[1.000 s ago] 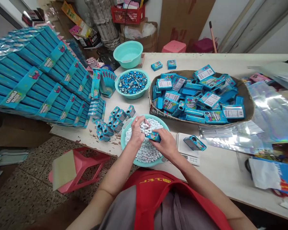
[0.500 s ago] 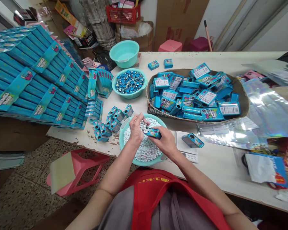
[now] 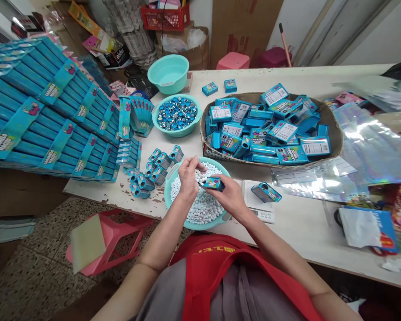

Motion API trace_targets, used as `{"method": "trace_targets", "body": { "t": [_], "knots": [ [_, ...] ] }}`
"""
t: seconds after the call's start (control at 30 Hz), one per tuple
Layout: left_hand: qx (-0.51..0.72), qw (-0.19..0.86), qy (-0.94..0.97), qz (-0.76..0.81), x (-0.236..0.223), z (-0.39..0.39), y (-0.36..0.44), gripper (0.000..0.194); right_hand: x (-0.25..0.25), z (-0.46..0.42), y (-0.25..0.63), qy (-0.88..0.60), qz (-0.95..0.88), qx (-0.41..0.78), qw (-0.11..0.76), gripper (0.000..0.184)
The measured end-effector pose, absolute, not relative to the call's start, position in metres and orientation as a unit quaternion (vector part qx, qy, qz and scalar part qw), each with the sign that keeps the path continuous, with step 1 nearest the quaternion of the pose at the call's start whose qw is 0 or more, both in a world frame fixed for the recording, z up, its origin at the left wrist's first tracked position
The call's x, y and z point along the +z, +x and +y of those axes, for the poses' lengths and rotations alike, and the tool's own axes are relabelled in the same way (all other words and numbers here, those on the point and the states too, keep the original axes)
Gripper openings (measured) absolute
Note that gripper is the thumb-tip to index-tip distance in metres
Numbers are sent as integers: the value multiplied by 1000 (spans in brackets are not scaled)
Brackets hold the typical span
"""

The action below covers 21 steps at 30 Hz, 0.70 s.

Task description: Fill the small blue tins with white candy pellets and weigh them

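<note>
Over a turquoise basin (image 3: 168,196) of small white candies (image 3: 203,209), my left hand (image 3: 189,180) is curled around several candies (image 3: 200,175). They sit against the end of a small blue candy tin (image 3: 213,183), which my right hand (image 3: 231,196) grips on its side. Left of the basin stand several blue tins (image 3: 158,174) with round holes in their tops. On a white kitchen scale (image 3: 249,198) to the right rests another blue tin (image 3: 266,192).
Behind the basin lies a cardboard tray (image 3: 205,149) heaped with blue tins. A bowl of blue and silver caps (image 3: 177,117) and another turquoise basin (image 3: 169,76) stand further back. Stacked display boxes (image 3: 53,111) rise at left; shiny plastic sheets (image 3: 370,138) lie at right.
The view has shifted slightly, so things on the table sit a little further left and higher. Both hands keep nearly the same pose, candies held against the tin.
</note>
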<state>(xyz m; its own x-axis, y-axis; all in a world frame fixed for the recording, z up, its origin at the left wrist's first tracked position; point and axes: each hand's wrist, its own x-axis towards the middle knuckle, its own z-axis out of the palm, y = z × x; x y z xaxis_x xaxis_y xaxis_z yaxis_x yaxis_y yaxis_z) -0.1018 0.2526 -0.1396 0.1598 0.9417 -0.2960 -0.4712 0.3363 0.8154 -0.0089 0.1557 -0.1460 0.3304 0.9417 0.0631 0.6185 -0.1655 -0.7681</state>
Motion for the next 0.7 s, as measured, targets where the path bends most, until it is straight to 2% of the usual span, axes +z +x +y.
{"method": "trace_targets", "body": {
  "t": [0.43,0.6,0.7],
  "knots": [
    [476,710,300,423,-131,248,-97,29,-141,154,-4,-732,-545,199,357,31],
    [457,736,291,406,-129,245,-92,26,-147,156,-7,-723,-534,225,375,31],
    [485,728,280,396,-126,249,-95,26,-147,155,-7,-722,-508,247,399,31]
  ]
}}
